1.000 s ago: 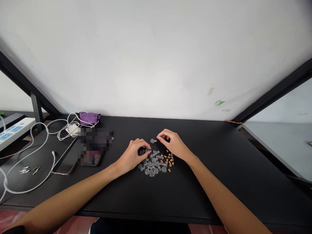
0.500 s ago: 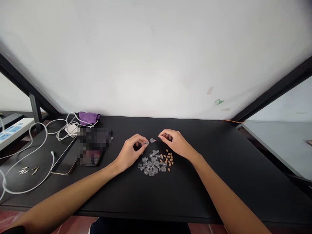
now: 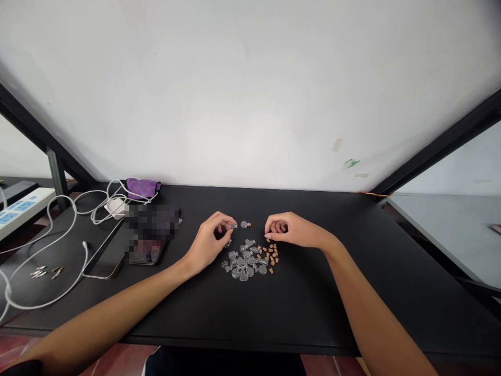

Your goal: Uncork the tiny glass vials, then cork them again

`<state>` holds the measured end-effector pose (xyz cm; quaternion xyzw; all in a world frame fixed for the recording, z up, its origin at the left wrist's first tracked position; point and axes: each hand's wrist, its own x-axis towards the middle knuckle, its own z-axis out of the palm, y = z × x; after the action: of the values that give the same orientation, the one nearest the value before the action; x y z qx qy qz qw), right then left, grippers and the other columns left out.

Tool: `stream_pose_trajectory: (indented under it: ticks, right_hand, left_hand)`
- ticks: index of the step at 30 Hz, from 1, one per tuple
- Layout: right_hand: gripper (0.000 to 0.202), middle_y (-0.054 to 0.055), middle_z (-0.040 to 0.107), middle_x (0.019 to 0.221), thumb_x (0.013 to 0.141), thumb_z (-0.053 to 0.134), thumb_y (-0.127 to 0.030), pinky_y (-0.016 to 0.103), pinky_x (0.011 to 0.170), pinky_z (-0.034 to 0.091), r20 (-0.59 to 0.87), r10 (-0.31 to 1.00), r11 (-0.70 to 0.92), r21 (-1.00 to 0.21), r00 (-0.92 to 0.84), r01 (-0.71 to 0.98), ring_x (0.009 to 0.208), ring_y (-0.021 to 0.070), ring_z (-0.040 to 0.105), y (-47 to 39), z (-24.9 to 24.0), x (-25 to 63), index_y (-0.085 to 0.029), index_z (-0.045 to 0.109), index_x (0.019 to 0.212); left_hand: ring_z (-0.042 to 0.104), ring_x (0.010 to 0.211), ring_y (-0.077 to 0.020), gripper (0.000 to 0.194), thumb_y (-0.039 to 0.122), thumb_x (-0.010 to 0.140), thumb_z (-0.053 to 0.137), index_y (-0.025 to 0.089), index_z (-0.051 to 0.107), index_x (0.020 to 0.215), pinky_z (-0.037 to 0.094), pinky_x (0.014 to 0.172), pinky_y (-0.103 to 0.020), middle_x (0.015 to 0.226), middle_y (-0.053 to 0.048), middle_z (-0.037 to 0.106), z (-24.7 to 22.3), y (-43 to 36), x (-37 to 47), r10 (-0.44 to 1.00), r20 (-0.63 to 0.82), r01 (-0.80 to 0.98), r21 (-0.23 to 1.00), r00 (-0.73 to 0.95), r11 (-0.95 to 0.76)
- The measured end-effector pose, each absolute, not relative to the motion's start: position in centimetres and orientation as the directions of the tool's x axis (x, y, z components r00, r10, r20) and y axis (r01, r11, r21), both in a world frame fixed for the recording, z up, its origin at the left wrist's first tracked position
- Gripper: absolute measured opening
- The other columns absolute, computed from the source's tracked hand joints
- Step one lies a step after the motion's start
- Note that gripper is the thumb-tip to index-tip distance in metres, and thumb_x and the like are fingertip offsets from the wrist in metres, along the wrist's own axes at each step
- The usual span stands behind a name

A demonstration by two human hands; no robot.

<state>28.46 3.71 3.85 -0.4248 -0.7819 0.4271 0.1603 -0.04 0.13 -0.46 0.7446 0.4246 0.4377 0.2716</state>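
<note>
My left hand (image 3: 213,237) pinches a small clear glass bottle (image 3: 234,226) between thumb and fingertips, above the table. Just right of it lies a round glass bottle (image 3: 243,224) with a cork (image 3: 249,224) in its neck. My right hand (image 3: 287,228) is curled, thumb and index tips close together, right beside a loose cork (image 3: 268,240) at the top of the cork group; whether anything is between the tips is hidden. Below the hands lies a pile of small clear glass bottles (image 3: 243,262) in several shapes, with several loose corks (image 3: 273,255) on its right.
On the left of the black table (image 3: 313,313) are a phone (image 3: 105,256), a second dark device (image 3: 144,253), a white cable (image 3: 58,305), a purple cloth item (image 3: 141,188), small metal pieces (image 3: 39,272) and a power strip (image 3: 23,209). A white wall (image 3: 242,104) rises behind.
My right hand has moved right and down from beside the corked bottle to the loose corks. My left hand has shifted slightly, and the bottle in it now lies more level.
</note>
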Motion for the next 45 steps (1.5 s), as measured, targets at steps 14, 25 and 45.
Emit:
stream_pose_trajectory:
  ticks: [14, 25, 45]
  right_hand:
    - [0.022, 0.001, 0.064, 0.069, 0.086, 0.075, -0.044, 0.029, 0.056, 0.041, -0.145, 0.775, 0.320, -0.749, -0.615, 0.580, 0.063, 0.0161, 0.054, 3.6, 3.3, 28.3, -0.022, 0.075, 0.081]
    - [0.022, 0.004, 0.069, 0.093, 0.094, 0.067, -0.041, 0.034, 0.080, 0.052, 0.048, 0.785, 0.302, -0.899, -0.617, 0.315, 0.082, 0.0182, 0.061, 2.4, 3.7, 25.0, -0.022, 0.077, 0.100]
    - [0.022, 0.005, 0.074, 0.095, 0.090, 0.078, -0.040, 0.035, 0.087, 0.056, 0.117, 0.831, 0.233, -0.961, -0.544, 0.149, 0.090, 0.0197, 0.069, 2.2, 2.4, 23.5, -0.019, 0.075, 0.097]
  left_hand:
    - [0.062, 0.084, -0.0159, 0.011, 0.024, 0.092, 0.071, 0.022, 0.068, 0.103, 0.048, 0.076, -0.030, 0.095, -0.001, 0.071, 0.0, -0.3, 0.3, 0.890, 0.378, 0.387, 0.803, 0.257, -0.453]
    - [0.061, 0.084, -0.0146, 0.011, 0.023, 0.093, 0.072, 0.022, 0.065, 0.102, 0.047, 0.078, -0.029, 0.093, 0.001, 0.067, 0.2, -0.7, 0.3, 0.858, 0.414, 0.378, 0.774, 0.303, -0.507]
    - [0.060, 0.085, -0.0127, 0.013, 0.015, 0.093, 0.072, 0.021, 0.062, 0.099, 0.046, 0.079, -0.025, 0.093, 0.002, 0.066, 0.0, -0.8, 0.3, 0.808, 0.442, 0.348, 0.741, 0.391, -0.574]
